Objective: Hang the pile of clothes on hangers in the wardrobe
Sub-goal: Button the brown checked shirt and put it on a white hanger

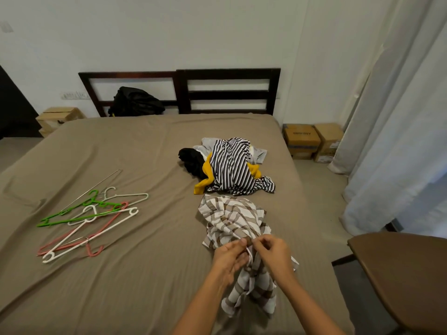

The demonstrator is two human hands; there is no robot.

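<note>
A brown-and-white checked shirt [232,218] lies crumpled on the bed, its near part lifted. My left hand [229,256] and my right hand [271,253] both pinch the shirt's fabric close together, near its edge. Behind it sits the pile of clothes [229,165]: a black-and-white striped garment on top, with yellow, black and grey pieces under it. Several plastic hangers [89,218], green, white and pink, lie tangled at the left of the bed, along with a thin metal one. No wardrobe is in view.
The bed [121,274] has a taupe sheet and a dark wooden headboard [217,93]. A black bag [135,101] leans at the headboard. Cardboard boxes [312,141] stand on the floor at right, beside white curtains [399,141]. A brown chair or board [406,274] juts in at lower right.
</note>
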